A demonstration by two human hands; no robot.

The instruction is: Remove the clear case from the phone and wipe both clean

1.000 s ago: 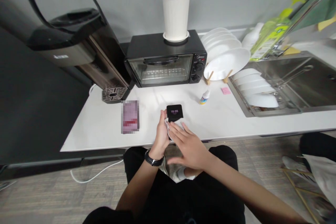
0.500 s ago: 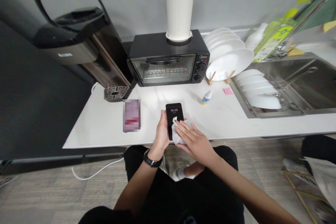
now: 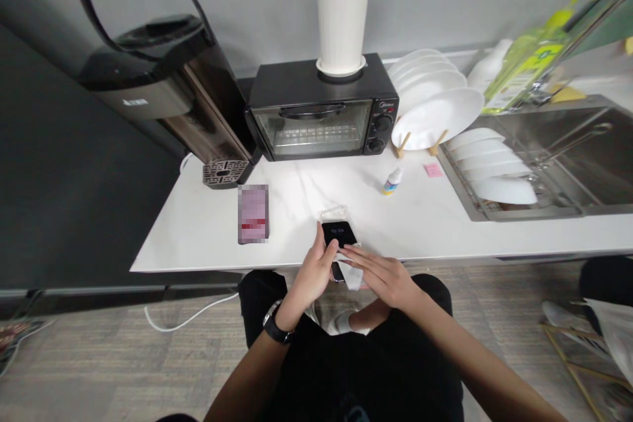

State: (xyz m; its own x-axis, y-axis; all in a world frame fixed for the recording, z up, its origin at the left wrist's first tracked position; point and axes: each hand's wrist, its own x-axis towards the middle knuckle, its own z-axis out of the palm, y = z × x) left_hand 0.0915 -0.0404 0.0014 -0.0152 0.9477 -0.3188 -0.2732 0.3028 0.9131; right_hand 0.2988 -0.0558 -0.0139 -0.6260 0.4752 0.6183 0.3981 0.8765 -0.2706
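A black smartphone with a lit clock on its screen is gripped by my left hand, fingers along its left side and thumb over the front. It is at the counter's front edge, its lower end over my lap. My right hand holds a white tissue against the phone's lower part, fingers laid across the screen. Just behind the phone, a clear phone case lies on the counter. A small white dropper bottle stands to the right. Left of my hands lies a blurred-out purple item.
On the white counter stand a tall dispenser and a black toaster oven bearing a chopstick holder. Racked plates, a pink sticky note and a sink with bowls are at right.
The phone has come down towards my lap in both hands, its screen clock now dimmer. The clear case behind it now shows. My left thumb now lies across the phone's front.
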